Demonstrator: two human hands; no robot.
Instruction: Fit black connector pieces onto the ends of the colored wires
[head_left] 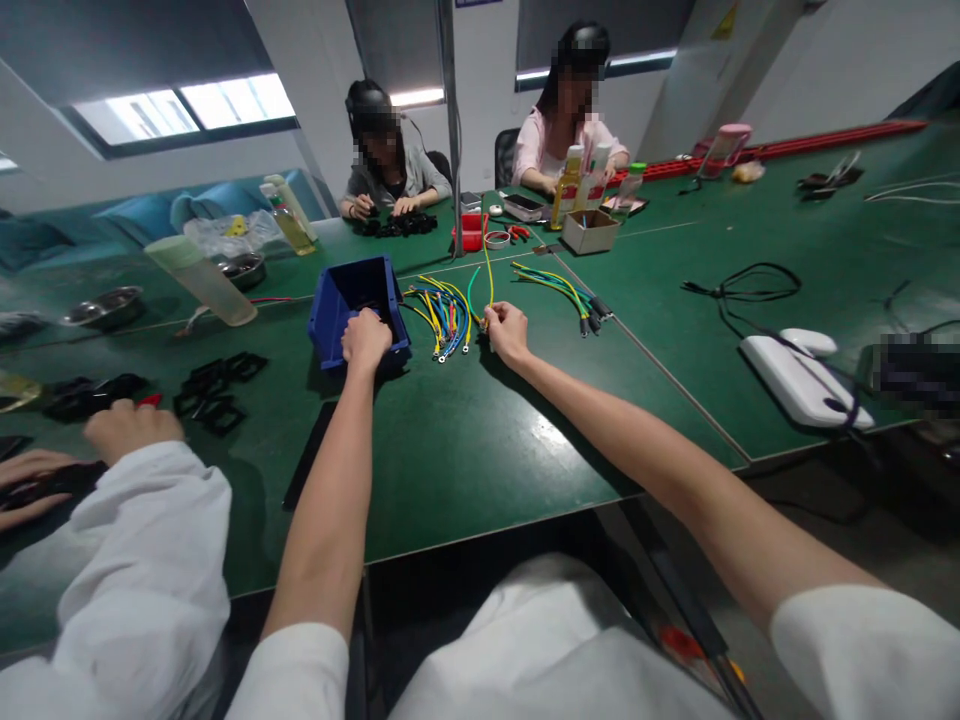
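My left hand point(366, 340) reaches over the front edge of a blue plastic bin point(330, 345). Its fingertips are down inside, so what they touch is hidden. Close above the table, my right hand point(508, 333) pinches the lower end of a yellow-green wire point(490, 272), which stands up from the fingers. Between the two hands lies a bundle of cut wires point(448, 315) in yellow, blue and red, with ring terminals at their near ends. Right of my right hand is a second bundle of yellow-green wires point(559, 287) with black sleeves at one end.
A co-worker's hand point(135, 430) is at the left near black plastic frames point(217, 390). Two people sit across the green table point(480, 470). Further back are a red container point(470, 232), a cardboard box point(590, 232) and bottles. A white device point(802, 380) with black cable lies right.
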